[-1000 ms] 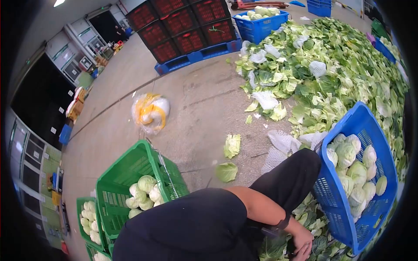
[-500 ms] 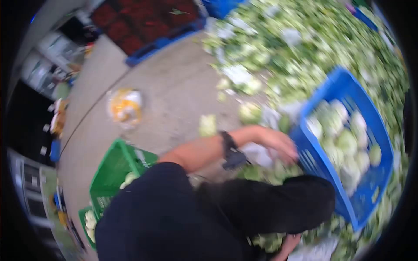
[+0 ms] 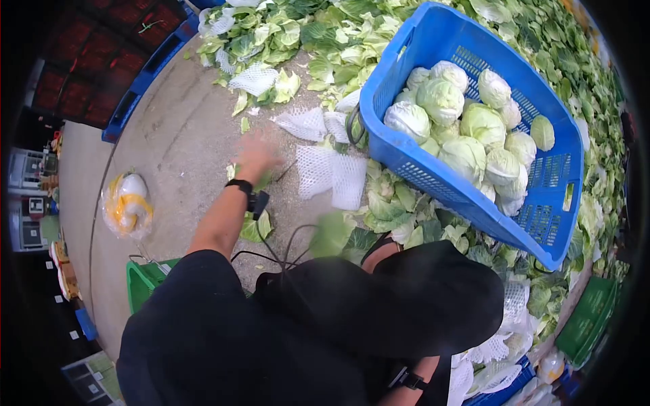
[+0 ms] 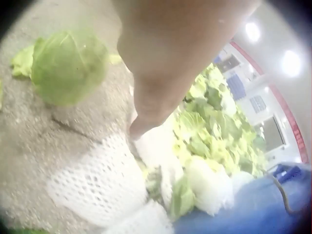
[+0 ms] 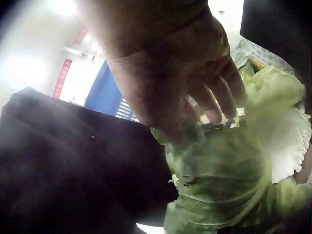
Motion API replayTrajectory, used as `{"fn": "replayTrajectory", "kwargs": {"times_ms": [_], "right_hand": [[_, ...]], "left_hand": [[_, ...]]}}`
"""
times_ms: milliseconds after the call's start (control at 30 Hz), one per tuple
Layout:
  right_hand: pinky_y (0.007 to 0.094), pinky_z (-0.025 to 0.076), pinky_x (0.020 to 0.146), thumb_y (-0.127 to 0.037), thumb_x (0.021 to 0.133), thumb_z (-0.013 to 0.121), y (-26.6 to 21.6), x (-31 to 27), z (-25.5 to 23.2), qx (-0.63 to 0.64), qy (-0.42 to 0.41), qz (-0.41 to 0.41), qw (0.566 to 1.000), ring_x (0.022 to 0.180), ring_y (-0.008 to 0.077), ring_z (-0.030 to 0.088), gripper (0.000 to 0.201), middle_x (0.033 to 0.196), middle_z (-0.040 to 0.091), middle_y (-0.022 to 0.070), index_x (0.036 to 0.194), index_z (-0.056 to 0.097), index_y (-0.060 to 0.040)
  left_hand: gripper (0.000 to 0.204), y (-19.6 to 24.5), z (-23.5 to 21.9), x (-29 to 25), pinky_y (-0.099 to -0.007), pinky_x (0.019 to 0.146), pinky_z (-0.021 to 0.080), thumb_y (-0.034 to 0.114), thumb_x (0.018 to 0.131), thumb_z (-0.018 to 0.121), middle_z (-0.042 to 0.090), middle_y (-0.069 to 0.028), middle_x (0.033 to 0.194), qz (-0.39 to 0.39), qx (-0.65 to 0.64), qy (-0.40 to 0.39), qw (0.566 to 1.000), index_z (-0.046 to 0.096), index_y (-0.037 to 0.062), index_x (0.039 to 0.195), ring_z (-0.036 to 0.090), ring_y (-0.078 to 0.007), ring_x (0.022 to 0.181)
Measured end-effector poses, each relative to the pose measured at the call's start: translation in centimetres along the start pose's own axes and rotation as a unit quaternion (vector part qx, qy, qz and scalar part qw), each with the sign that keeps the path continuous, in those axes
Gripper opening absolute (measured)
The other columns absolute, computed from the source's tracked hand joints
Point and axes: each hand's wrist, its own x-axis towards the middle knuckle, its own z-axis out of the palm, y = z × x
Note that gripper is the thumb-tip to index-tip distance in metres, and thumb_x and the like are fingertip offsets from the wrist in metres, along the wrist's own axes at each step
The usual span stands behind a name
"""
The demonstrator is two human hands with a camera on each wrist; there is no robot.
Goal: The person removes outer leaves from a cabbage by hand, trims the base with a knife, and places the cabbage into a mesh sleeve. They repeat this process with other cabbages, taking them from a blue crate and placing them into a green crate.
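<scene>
Left hand [image 3: 257, 153] has swung from beside the blue crate [image 3: 377, 132] over the floor [image 3: 186, 128], grip released; right hand [image 5: 170, 80] is at cabbage leaves [image 5: 224, 168], grip unclear.

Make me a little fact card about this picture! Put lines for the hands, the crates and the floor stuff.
Left hand: blurry, above the floor
Right hand: at green cabbage leaves; can't tell if it grips them
Blue crate: holds pale green cabbages
Green crate: partly hidden behind a dark sleeve
Floor stuff: loose leaves, white foam nets, a yellow-and-white plastic bundle
</scene>
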Motion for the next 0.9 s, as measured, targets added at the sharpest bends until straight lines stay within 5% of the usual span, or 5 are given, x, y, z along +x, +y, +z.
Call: {"fn": "replayTrajectory", "kwargs": {"times_ms": [267,367,467,700,900], "right_hand": [[0.0337,0.05,0.096,-0.004,0.093,0.065,-9.8,2.5,-0.8,0.049,-0.061,0.121,0.99,0.107,0.023,0.067,0.043,0.119,0.07,0.0169,0.133,0.057,0.0067],[0.0332,0.051,0.096,-0.007,0.096,0.066,-10.8,2.9,-2.1,0.141,-0.023,0.122,0.982,0.107,0.0214,0.066,0.042,0.119,0.069,0.0162,0.135,0.056,0.0061],[0.0332,0.051,0.097,-0.009,0.097,0.067,-13.1,2.3,-5.1,0.225,0.038,0.105,0.968,0.108,0.0197,0.065,0.042,0.12,0.067,0.0141,0.135,0.057,0.0039],[0.0344,0.052,0.097,-0.003,0.084,0.069,-21.8,-0.2,-10.6,0.401,0.023,-0.019,0.916,0.113,0.0233,0.064,0.066,0.133,0.061,0.0165,0.146,0.047,-0.0016],[0.0529,0.04,0.113,-0.047,0.05,0.101,-23.9,-0.9,-10.1,0.433,0.043,-0.161,0.886,0.15,0.0388,0.03,0.157,0.165,0.019,0.023,0.163,-0.001,-0.0084]], "left_hand": [[0.096,-17.3,11.2,-1.5,-0.0601,0.094,0.051,0.046,0.07,0.089,0.057,-0.0149,0.141,-0.083,-0.39,0.061,0.915,0.042,0.0132,0.147,0.06,-0.0361,0.122],[0.082,-10.8,4.8,-7.5,-0.0531,0.101,0.048,0.05,0.077,0.082,0.058,-0.0148,0.141,-0.227,-0.629,-0.036,0.743,0.048,0.012,0.141,0.057,-0.0287,0.127],[0.084,-9.8,2.6,-6.3,-0.0558,0.103,0.045,0.058,0.081,0.076,0.051,-0.0121,0.149,-0.049,-0.738,-0.19,0.645,0.044,0.0194,0.148,0.054,-0.0314,0.131],[0.115,7.6,-25.2,-15.3,-0.0434,0.112,0.045,0.081,0.075,0.068,0.051,-0.0147,0.149,0.464,-0.562,-0.265,0.631,0.038,0.0011,0.152,0.053,-0.0282,0.135],[0.082,27.8,-24.5,-28.8,-0.04,0.108,0.048,0.069,0.102,0.032,0.057,-0.0137,0.144,0.422,-0.438,-0.502,0.615,0.045,0.0033,0.149,0.057,-0.0256,0.131]]}}
